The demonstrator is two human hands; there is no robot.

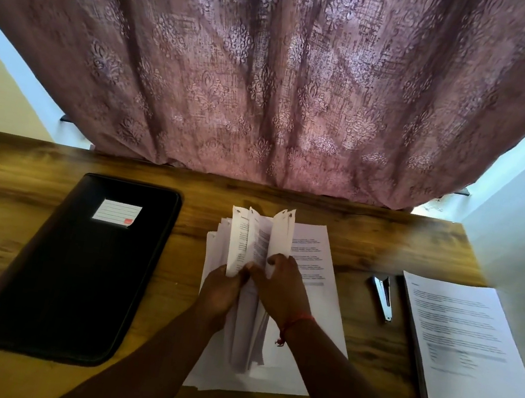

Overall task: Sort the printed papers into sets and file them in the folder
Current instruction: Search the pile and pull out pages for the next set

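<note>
- hands meet over the middle of a wooden desk [387,233], both busy in a held bundle of printed papers [245,335]
- left hand [221,291] grips the bundle from its left side, thumb curled over one upright sheet near the fingertips
- right hand [284,289] pinches the sheets from the right, its fingers curled into the fanned pages; a red thread bracelet [298,321] sits on that wrist
- fanned sheet tops [260,233] stand upright just beyond the fingertips, spread into several leaves
- flat stack of printed pages [319,264] lies on the desk directly under both hands, showing past the right hand's knuckles
- black folder [68,270] lies closed, well off to the left of the left hand, with a white label [117,212] on its cover
- stapler [383,297] lies to the right of the right hand, apart from it
- second stack of printed pages [469,365] lies farther right, just beyond the stapler
- mauve patterned curtain [274,79] hangs behind the desk, far beyond the fingertips
</note>
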